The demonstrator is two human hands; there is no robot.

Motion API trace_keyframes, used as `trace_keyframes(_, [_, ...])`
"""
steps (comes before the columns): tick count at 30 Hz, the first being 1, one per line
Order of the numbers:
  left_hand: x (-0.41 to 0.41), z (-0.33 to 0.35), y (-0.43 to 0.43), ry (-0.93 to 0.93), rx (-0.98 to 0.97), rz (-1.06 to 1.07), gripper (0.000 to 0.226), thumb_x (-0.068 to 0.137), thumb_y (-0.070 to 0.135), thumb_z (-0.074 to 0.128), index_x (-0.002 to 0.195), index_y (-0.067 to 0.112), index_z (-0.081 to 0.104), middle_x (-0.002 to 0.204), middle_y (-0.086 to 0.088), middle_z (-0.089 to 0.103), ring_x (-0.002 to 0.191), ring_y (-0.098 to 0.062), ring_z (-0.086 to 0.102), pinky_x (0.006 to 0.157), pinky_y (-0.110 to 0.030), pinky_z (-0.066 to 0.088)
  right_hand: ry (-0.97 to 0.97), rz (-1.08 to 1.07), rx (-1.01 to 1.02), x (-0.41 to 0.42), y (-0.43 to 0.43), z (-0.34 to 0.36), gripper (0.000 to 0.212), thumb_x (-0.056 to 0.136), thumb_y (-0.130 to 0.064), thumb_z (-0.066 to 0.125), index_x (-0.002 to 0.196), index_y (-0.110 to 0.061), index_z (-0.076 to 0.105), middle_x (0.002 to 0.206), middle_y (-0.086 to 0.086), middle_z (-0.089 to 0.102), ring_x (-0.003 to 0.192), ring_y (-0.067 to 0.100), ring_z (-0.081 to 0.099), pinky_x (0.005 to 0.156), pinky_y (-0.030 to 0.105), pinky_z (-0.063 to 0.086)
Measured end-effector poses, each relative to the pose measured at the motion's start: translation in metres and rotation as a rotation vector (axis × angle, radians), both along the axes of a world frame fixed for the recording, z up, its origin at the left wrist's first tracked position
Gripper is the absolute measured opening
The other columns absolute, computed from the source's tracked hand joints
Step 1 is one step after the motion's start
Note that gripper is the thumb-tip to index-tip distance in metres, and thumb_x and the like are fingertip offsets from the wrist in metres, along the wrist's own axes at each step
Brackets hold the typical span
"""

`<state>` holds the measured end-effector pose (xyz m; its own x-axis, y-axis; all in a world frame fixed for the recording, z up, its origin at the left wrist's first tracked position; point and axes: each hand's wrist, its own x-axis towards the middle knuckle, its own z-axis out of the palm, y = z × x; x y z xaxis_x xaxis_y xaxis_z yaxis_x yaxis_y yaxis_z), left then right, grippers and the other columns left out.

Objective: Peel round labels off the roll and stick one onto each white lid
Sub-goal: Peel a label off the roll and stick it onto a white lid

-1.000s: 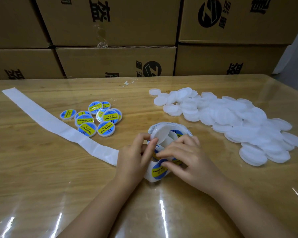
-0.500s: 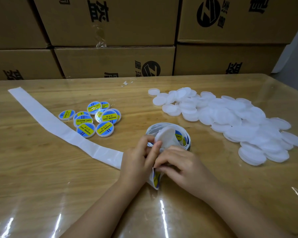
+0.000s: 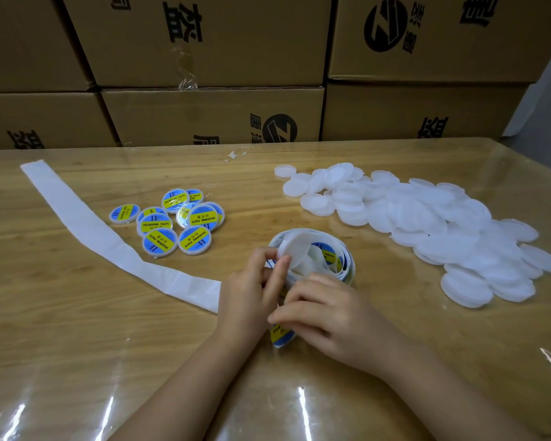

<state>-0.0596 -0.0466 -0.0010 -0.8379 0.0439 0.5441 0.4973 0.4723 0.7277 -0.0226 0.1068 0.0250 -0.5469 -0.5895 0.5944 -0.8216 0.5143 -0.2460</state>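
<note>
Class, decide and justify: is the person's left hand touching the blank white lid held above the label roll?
Touching. The head view shows the left hand pinching the blank white lid at its lower edge, with a fingertip overlapping the rim.

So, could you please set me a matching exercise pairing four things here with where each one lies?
Things:
1 labelled lids
2 plain white lids
3 empty backing strip
4 label roll

Places:
A heaped on the right
B trailing toward the far left
C in the middle
D clustered between strip and roll

Pairs: 1-D, 2-A, 3-B, 4-C
</note>
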Motion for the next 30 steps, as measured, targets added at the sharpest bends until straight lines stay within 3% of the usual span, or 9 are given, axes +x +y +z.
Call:
trace_keyframes(4, [-0.002,-0.001,0.0,-0.03,0.043,0.021,0.022,0.086,0.053,0.047,0.084,0.031,0.049,0.048,0.005,0.054,0.041,-0.016,0.048,0.046,-0.037,0.041,0.066,-0.045,-0.075,0.0,0.002,0.001,0.014,0.09,-0.012,0.061,0.085,-0.011,0.074,0.086,0.004,0.062,0.077,0.017,0.052,0.077,0.019,0.038])
trace_keyframes(10, [-0.008,0.0,-0.007,-0.107,0.147,0.073,0.015,0.093,0.035,0.053,0.078,0.037,0.049,0.042,0.015,0.048,0.039,-0.003,0.041,0.042,-0.014,0.027,0.091,-0.15,-0.279,-0.002,0.008,0.0,0.014,0.088,-0.015,0.063,0.083,-0.012,0.076,0.097,0.008,0.061,0.086,0.022,0.055,0.076,0.029,0.044])
trace_keyframes(15, [-0.011,0.0,-0.009,-0.195,0.25,0.084,0.02,0.093,0.033,0.053,0.074,0.04,0.052,0.041,0.01,0.044,0.04,-0.003,0.036,0.041,-0.013,0.028,-0.095,-0.206,-0.625,-0.003,0.013,0.007,0.008,0.083,-0.019,0.065,0.081,-0.019,0.072,0.097,0.003,0.058,0.092,0.023,0.058,0.078,0.038,0.049])
trace_keyframes(19, [-0.008,0.009,-0.008,-0.157,0.325,0.028,0.016,0.09,0.032,0.057,0.074,0.037,0.057,0.06,0.011,0.051,0.056,-0.004,0.043,0.054,-0.015,0.036,-0.289,-0.28,-0.832,-0.004,0.018,0.013,0.01,0.079,-0.02,0.068,0.077,-0.03,0.07,0.087,-0.008,0.064,0.088,0.017,0.059,0.077,0.031,0.048])
trace_keyframes(22, [-0.003,0.018,-0.007,-0.137,0.407,-0.072,0.009,0.084,0.031,0.061,0.076,0.032,0.063,0.076,0.005,0.059,0.062,-0.003,0.051,0.061,-0.015,0.042,-0.42,-0.373,-0.971,-0.007,0.02,0.012,0.029,0.08,-0.008,0.071,0.078,-0.037,0.072,0.085,0.002,0.067,0.082,0.024,0.06,0.076,0.033,0.049])
trace_keyframes(24, [0.002,0.023,-0.004,-0.222,0.487,-0.188,0.007,0.082,0.033,0.066,0.078,0.028,0.068,0.07,0.001,0.067,0.055,-0.002,0.056,0.055,-0.014,0.045,-0.455,-0.406,-1.002,-0.008,0.019,0.012,0.033,0.081,-0.007,0.07,0.076,-0.04,0.072,0.085,0.003,0.068,0.083,0.024,0.06,0.078,0.033,0.049])
trace_keyframes(27, [0.008,0.025,0.002,-0.362,0.532,-0.334,0.016,0.078,0.032,0.06,0.077,0.025,0.074,0.064,-0.003,0.071,0.052,-0.005,0.062,0.052,-0.014,0.048,-0.46,-0.467,-0.972,-0.009,0.019,0.011,0.028,0.081,-0.01,0.07,0.074,-0.037,0.072,0.085,0.007,0.067,0.077,0.011,0.058,0.073,0.02,0.045])
trace_keyframes(30, [0.007,0.026,0.002,-0.439,0.562,-0.398,0.016,0.075,0.034,0.061,0.078,0.03,0.076,0.066,-0.008,0.072,0.054,-0.008,0.064,0.053,-0.017,0.05,-0.495,-0.501,-0.947,-0.009,0.017,0.01,0.019,0.081,-0.012,0.07,0.077,-0.031,0.071,0.087,0.013,0.066,0.074,0.008,0.055,0.069,0.011,0.041])
